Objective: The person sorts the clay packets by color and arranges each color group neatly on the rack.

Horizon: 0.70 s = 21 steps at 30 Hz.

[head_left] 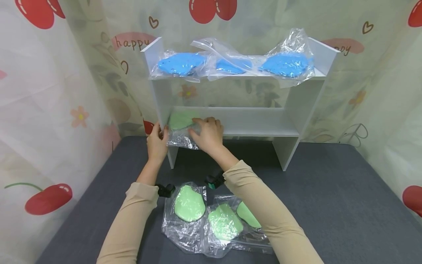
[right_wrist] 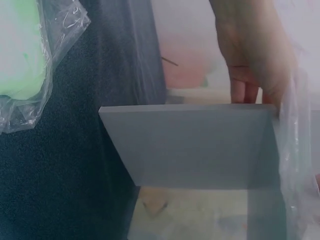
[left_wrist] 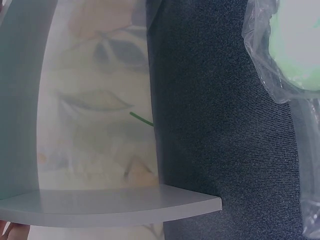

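Observation:
A clear plastic bag with a flat light-green mass (head_left: pixel 181 120) lies at the left end of the white shelf's (head_left: pixel 250 126) middle board, its front edge hanging over. At that bag's right part is my right hand (head_left: pixel 209 135), thumb and index finger spread and touching it. My left hand (head_left: pixel 157 143) grips the front edge of the left side panel (right_wrist: pixel 190 145), fingers outside and thumb by the bag. The left wrist view shows only some left fingertips (left_wrist: pixel 15 232) at the lower corner. On the table lie more bagged green masses (head_left: pixel 189 203), the rightmost partly hidden by my right sleeve.
Three clear bags with blue masses (head_left: pixel 181 64) lie along the top board. The shelf stands on a dark grey table (head_left: pixel 346 190), with printed curtain (head_left: pixel 79 73) behind and at both sides. A thin looped cord (head_left: pixel 357 134) shows at the back right.

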### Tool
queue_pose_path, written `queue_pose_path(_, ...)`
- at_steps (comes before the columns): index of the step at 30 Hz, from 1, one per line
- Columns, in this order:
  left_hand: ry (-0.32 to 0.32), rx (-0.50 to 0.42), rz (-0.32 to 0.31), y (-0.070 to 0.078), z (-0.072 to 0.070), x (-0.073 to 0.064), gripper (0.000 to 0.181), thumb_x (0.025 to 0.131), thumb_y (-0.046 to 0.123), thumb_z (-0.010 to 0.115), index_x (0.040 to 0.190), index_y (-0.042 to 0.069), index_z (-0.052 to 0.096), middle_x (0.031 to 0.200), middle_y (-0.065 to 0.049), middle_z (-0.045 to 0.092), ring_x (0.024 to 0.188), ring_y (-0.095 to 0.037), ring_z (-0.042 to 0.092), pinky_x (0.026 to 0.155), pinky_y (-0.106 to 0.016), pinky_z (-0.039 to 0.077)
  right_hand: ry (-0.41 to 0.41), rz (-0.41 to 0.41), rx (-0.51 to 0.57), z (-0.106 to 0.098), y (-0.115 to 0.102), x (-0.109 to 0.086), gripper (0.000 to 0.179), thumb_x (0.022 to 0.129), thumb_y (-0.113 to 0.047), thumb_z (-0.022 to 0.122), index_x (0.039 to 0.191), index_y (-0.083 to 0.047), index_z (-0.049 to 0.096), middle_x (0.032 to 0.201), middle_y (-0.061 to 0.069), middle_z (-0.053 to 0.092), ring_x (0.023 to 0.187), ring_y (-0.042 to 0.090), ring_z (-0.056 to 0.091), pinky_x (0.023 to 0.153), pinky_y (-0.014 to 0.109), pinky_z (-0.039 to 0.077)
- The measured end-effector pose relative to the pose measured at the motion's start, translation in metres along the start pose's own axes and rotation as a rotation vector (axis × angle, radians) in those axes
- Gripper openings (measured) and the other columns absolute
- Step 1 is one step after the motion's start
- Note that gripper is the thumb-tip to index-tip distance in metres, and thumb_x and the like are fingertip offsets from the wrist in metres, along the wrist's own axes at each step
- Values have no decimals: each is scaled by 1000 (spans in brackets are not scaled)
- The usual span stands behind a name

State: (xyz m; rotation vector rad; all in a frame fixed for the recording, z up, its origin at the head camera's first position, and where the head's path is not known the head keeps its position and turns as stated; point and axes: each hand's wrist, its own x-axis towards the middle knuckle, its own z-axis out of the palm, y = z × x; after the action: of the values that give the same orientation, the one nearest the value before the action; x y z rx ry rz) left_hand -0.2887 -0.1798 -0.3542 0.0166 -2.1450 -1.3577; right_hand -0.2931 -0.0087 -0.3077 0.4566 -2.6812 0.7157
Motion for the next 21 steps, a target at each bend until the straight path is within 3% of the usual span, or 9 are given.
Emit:
queue_pose_path(8, -5, -2, -7, -1, 1, 0, 37, 97, 24, 48, 132, 12, 51, 128, -20, 58, 112, -37, 61, 86, -50, 51, 29, -8, 151, -16, 8, -12, 46, 90, -39, 59, 132, -20, 54, 132, 18, 52, 122, 38, 47, 100, 54, 36)
queue_pose_path(12, -3, -7, -7, 0, 0, 0, 36, 97, 24, 48, 131, 11, 51, 127, -20, 58, 111, -37, 61, 86, -50, 51, 33, -50, 233, -27, 14, -19, 46, 90, -34, 60, 131, -15, 54, 130, 16, 54, 120, 36, 48, 102, 51, 36)
queue_pose_path(15, 0, -10, -7, 1, 0, 0, 36, 97, 24, 48, 131, 11, 51, 127, -21, 59, 111, -37, 61, 86, -50, 51, 23, -70, 284, -33, 20, -26, 46, 91, -33, 59, 131, -13, 53, 130, 14, 54, 122, 34, 47, 102, 50, 36)
queue_pose_path(21, -4, -1, -7, 1, 0, -1, 37, 98, 26, 47, 132, 11, 51, 128, -20, 58, 111, -37, 60, 85, -51, 51, -46, -32, 345, -39, 32, -45, 44, 92, -30, 58, 132, -13, 52, 132, 13, 49, 113, 32, 49, 92, 48, 43)
